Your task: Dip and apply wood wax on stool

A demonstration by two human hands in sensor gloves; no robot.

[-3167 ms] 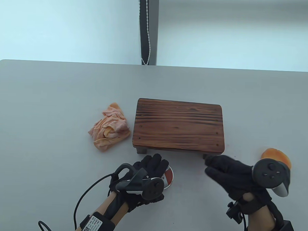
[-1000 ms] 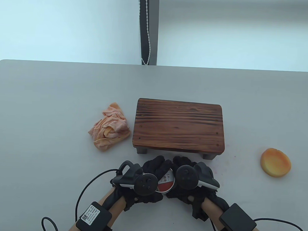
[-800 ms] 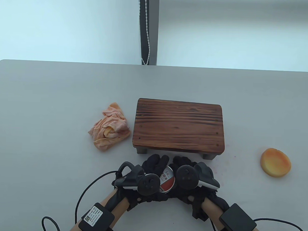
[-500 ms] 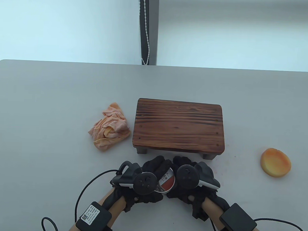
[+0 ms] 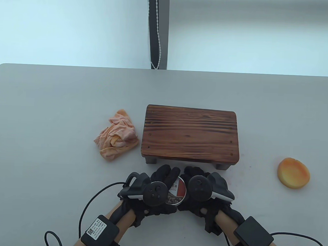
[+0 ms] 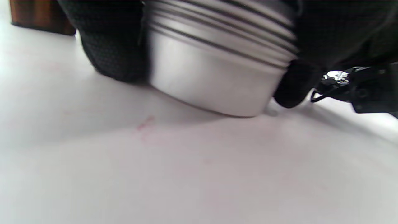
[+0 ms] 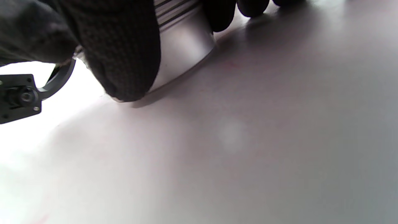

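A round metal wax tin (image 5: 177, 193) with a red and white label on its lid stands on the table just in front of the wooden stool (image 5: 190, 135). My left hand (image 5: 161, 182) grips the tin from the left and my right hand (image 5: 194, 178) grips it from the right, fingers curled round its rim. In the left wrist view the tin's silver wall (image 6: 217, 74) with threads shows between black gloved fingers (image 6: 108, 40). The right wrist view shows the same wall (image 7: 180, 53) behind a thumb (image 7: 124, 56). The lid sits on the tin.
A crumpled orange cloth (image 5: 116, 136) lies left of the stool. A round orange sponge pad (image 5: 293, 172) lies at the far right. The grey table (image 5: 59, 102) ends at a rounded far edge; a dark post with a bead cord (image 5: 157, 30) stands behind it.
The right hand came in from the right and took hold of the tin beside the left hand. Over the last second the label on the lid has turned, and the left fingers shifted along the rim.
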